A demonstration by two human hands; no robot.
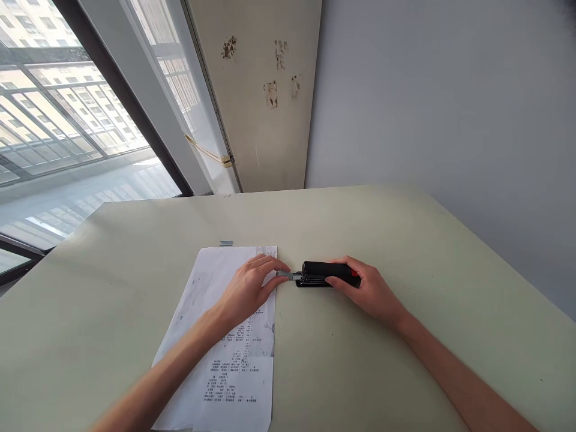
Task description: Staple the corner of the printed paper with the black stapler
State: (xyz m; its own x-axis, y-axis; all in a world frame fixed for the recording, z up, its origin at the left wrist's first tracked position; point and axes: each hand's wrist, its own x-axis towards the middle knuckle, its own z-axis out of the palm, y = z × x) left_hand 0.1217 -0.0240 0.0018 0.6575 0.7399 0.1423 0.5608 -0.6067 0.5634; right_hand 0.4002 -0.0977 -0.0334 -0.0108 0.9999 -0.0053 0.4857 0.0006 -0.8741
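Observation:
A black stapler (321,271) lies on the pale green table, its left end pointing toward the printed paper. My right hand (366,288) is wrapped round its right end, near a small red part. From the stapler's left end sticks out a metal piece (290,275), which my left hand (252,285) pinches between thumb and fingers. My left hand is above the right edge of the paper sheets (238,378). Just beyond the paper's top edge is a small strip of staples (226,243).
The table (135,270) reaches back to a stained beige panel (270,144) and a grey-blue wall (427,108). At the left are a dark-framed window (67,102) and a light-coloured handle or cord (209,151).

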